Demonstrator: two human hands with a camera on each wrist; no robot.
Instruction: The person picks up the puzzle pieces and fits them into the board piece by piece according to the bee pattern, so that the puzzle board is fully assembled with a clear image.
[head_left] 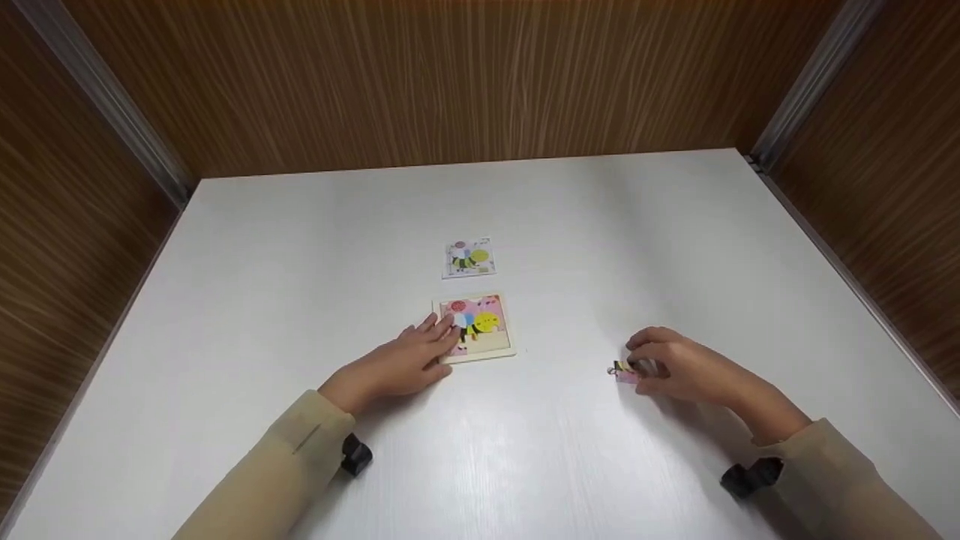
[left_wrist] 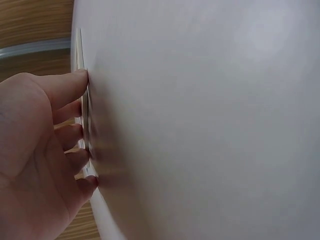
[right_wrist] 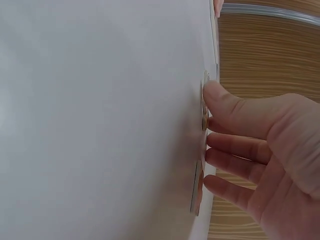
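A square wooden jigsaw puzzle (head_left: 491,346) with a bee picture lies on the table, its lower right part showing bare wood. My left hand (head_left: 409,360) rests flat along the puzzle's left side, fingers extended over the frame; in the left wrist view the thumb touches the edge of the frame (left_wrist: 85,110). Off to the right, my right hand (head_left: 686,367) pinches a small pink, yellow and black puzzle piece (head_left: 624,373) between thumb and forefinger, low at the tabletop. A second puzzle piece (right_wrist: 196,190) lies by the other fingers in the right wrist view, hidden by the hand from above.
Behind the puzzle lies a square picture card (head_left: 469,258) with the same bee. The white table (head_left: 300,247) is bounded by a wood-grain panel (head_left: 450,82) at the back and others at both sides.
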